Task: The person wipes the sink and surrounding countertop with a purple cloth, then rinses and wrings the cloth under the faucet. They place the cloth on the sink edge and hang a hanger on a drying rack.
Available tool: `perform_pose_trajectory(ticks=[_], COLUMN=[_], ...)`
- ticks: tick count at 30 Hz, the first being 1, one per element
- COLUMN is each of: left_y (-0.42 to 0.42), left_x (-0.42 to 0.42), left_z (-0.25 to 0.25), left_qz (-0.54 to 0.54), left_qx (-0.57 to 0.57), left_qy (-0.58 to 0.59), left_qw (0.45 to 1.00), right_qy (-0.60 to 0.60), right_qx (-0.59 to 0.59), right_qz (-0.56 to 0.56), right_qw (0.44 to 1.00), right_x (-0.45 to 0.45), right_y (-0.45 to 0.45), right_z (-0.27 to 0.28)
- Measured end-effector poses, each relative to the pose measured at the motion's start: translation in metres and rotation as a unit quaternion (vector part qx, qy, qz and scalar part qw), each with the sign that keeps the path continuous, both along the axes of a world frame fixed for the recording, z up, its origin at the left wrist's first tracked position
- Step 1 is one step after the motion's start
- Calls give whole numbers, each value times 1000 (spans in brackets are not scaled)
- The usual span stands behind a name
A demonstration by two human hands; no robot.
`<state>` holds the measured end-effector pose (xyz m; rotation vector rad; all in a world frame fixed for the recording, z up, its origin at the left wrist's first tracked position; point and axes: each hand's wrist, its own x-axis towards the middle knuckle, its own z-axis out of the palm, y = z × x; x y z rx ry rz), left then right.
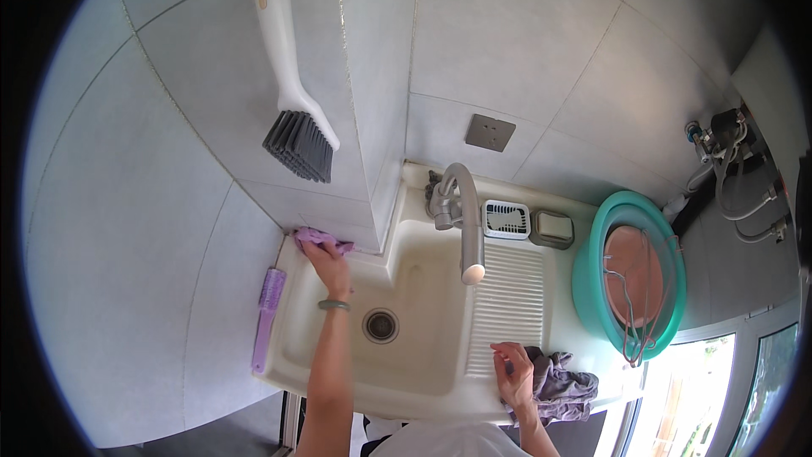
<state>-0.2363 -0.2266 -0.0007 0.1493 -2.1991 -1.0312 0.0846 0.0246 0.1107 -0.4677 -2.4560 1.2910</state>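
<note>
My left hand [325, 261] presses a purple cloth [317, 238] onto the back left corner ledge of the laundry sink [438, 349], against the tiled wall. The cloth is bunched under the fingers. A bracelet circles that wrist. Loosely curled, with thumb and fingers apart, my right hand [516, 373] hovers over the front of the ribbed washboard [507, 304]. I see nothing held in it. Just right of it lies a crumpled dark grey-purple cloth [561, 387] on the sink's front edge. A purple-handled brush [266, 324] rests along the left rim.
A curved faucet [469, 228] reaches over the basin, which has a round drain [380, 325]. Behind the washboard stand a white soap rack [505, 220] and a soap dish [552, 229]. Nested basins [583, 285] with wire hangers sit at right. A large white-handled brush [298, 120] hangs in the foreground.
</note>
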Motion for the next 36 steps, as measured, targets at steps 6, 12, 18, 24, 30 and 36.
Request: perform_pose_trajectory(ticks=[6, 12, 18, 24, 30, 36], left_y=[66, 60, 27, 99, 161, 239], left_x=[67, 85, 46, 133, 188, 109], left_z=[-4, 46, 36, 42, 4, -18], left_qz=[-176, -327, -337, -497, -735, -587], left_qx=[-131, 28, -28, 145, -299, -323], left_qy=[-54, 21, -48, -93, 69, 42], left_qw=[974, 944, 940, 851, 605, 741], right_qy=[-2, 43, -34, -193, -210, -112], right_qx=[20, 103, 47, 312, 297, 228], right_qz=[-30, -23, -119, -234, -166, -187], right_qw=[999, 994, 991, 900, 916, 949], right_x=[15, 33, 84, 106, 130, 134], right_y=[-12, -22, -11, 13, 5, -4], right_z=[-2, 5, -2, -14, -42, -21])
